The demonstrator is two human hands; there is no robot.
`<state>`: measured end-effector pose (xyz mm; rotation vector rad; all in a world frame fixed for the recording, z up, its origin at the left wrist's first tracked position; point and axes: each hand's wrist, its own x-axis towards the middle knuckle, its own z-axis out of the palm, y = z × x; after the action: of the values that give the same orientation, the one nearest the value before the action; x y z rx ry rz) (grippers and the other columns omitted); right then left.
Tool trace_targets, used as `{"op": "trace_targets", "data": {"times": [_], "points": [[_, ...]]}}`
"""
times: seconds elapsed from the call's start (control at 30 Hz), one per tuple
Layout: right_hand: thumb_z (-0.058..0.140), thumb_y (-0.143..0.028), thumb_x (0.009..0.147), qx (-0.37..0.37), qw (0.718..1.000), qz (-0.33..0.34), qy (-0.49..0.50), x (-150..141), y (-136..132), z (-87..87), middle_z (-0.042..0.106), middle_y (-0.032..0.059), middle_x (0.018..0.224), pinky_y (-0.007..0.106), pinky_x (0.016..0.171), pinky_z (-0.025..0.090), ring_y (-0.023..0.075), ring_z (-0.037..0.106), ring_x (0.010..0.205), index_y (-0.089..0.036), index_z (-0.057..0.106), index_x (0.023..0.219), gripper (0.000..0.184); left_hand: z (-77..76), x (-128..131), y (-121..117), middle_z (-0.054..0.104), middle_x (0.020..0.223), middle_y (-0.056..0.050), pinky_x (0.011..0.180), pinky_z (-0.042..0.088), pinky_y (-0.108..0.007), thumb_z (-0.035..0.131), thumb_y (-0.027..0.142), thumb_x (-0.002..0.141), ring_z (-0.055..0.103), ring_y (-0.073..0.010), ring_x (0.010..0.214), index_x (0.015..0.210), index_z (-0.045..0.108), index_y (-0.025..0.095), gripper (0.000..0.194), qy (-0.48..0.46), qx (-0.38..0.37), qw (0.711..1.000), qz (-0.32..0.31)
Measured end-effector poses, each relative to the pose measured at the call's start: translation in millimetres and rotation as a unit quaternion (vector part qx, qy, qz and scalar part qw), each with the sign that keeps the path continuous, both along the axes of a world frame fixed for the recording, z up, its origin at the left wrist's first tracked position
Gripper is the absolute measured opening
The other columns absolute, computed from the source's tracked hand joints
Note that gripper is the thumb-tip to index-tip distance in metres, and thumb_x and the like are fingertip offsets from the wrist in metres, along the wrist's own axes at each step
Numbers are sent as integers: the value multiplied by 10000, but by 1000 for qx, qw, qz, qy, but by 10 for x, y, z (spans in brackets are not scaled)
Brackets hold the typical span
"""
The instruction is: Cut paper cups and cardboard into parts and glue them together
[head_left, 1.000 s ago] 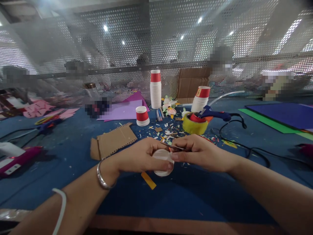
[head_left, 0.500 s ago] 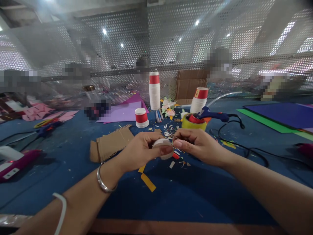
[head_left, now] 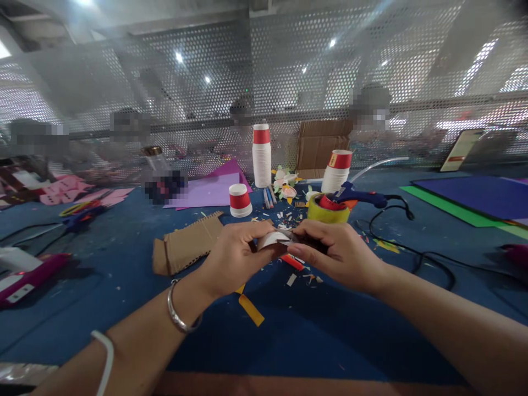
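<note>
Two bare hands meet over a blue-covered bench, near the middle of its near edge (head_left: 264,383). The left hand (head_left: 233,256), a silver bangle (head_left: 178,311) at its wrist, pinches a round white paper piece (head_left: 271,238) between thumb and fingers, above the bench top. The right hand (head_left: 344,256) grips a thin metal tool (head_left: 292,237), its exact kind partly hidden, which overlaps the piece's right side. Half a second ago the hands were a little apart, with the tool just off the piece; now they have closed together. A second ago the piece showed its round face; now it is tipped and partly covered.

Beneath the hands lie paper scraps (head_left: 292,279), with a yellow strip (head_left: 251,311) closer to the near edge. Corrugated cardboard (head_left: 187,242) lies left of them. Toward the bench's far edge stand a red-and-white paper cup (head_left: 240,199) and a tall cup stack (head_left: 262,162), both unmoved.
</note>
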<state>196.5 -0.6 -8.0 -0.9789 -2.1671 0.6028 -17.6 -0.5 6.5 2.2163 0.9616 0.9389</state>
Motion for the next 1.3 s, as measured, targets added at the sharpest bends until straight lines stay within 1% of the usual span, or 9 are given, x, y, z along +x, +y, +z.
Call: {"op": "trace_targets", "data": {"times": [0.1, 0.3, 0.53, 0.63, 0.73, 0.83, 0.93, 1.07, 1.3], "points": [[544, -526, 939, 55, 998, -4, -6, 3, -10, -24, 531, -16, 647, 229, 490, 323, 90, 431, 533, -168, 603, 838, 376, -12, 1, -9, 442, 624, 42, 523, 296, -250, 643, 265, 858, 378, -97, 593, 634, 544, 163, 265, -1, 0, 1000, -4], [590, -418, 948, 165, 986, 12, 2, -18, -45, -45, 509, -43, 604, 207, 494, 309, 60, 414, 502, -171, 555, 772, 305, -23, 32, -49, 480, 609, 33, 518, 302, -248, 678, 325, 841, 402, -105, 586, 652, 606, 154, 265, -5, -30, 1000, -5], [589, -381, 951, 205, 979, 11, -5, -26, -77, -5, 466, -57, 577, 210, 483, 284, 58, 380, 483, -180, 512, 727, 311, 2, 54, -98, 505, 599, 27, 523, 310, -251, 649, 239, 831, 421, -105, 575, 656, 632, 141, 201, -4, 14, 1000, 7], [581, -375, 954, 218, 976, 6, -16, -21, -81, 4, 447, -57, 574, 222, 491, 274, 64, 380, 490, -184, 491, 706, 325, 9, 46, -100, 540, 621, 17, 538, 325, -254, 651, 247, 835, 445, -109, 587, 691, 661, 139, 180, 0, 19, 1000, 9], [569, -383, 958, 222, 975, 5, -21, -19, -75, -1, 437, -55, 576, 232, 496, 268, 69, 384, 498, -187, 477, 694, 342, 12, 41, -97, 548, 639, 14, 550, 335, -253, 657, 271, 843, 454, -111, 601, 715, 675, 140, 184, 6, 7, 1000, 8], [565, -379, 960, 217, 976, 2, -21, -16, -67, -13, 440, -53, 578, 234, 498, 265, 70, 387, 502, -186, 476, 689, 345, 8, 46, -86, 514, 637, 25, 549, 338, -237, 665, 306, 849, 437, -104, 612, 687, 649, 141, 232, -6, -29, 1000, 4], [558, -380, 964, 207, 978, -6, -17, -16, -58, -23, 433, -56, 577, 227, 496, 267, 65, 368, 495, -183, 482, 688, 348, -13, 57, -61, 470, 624, 39, 538, 337, -215, 698, 286, 811, 413, -92, 606, 637, 598, 139, 250, -43, -95, 995, -8], [542, -412, 966, 181, 983, -20, -11, -25, -42, -30, 413, -60, 560, 226, 478, 254, 62, 333, 480, -186, 473, 667, 381, -48, 62, -24, 482, 633, 44, 571, 390, -207, 710, 236, 769, 431, -82, 603, 656, 608, 137, 181, -104, -191, 975, -47], [515, -442, 966, 105, 994, -23, 2, -37, -24, -39, 395, -57, 568, 236, 483, 270, 75, 329, 507, -196, 456, 655, 401, -32, 54, 10, 509, 623, 42, 584, 400, -215, 713, 239, 761, 439, -79, 591, 689, 668, 139, 131, -112, -222, 967, -51]]}}
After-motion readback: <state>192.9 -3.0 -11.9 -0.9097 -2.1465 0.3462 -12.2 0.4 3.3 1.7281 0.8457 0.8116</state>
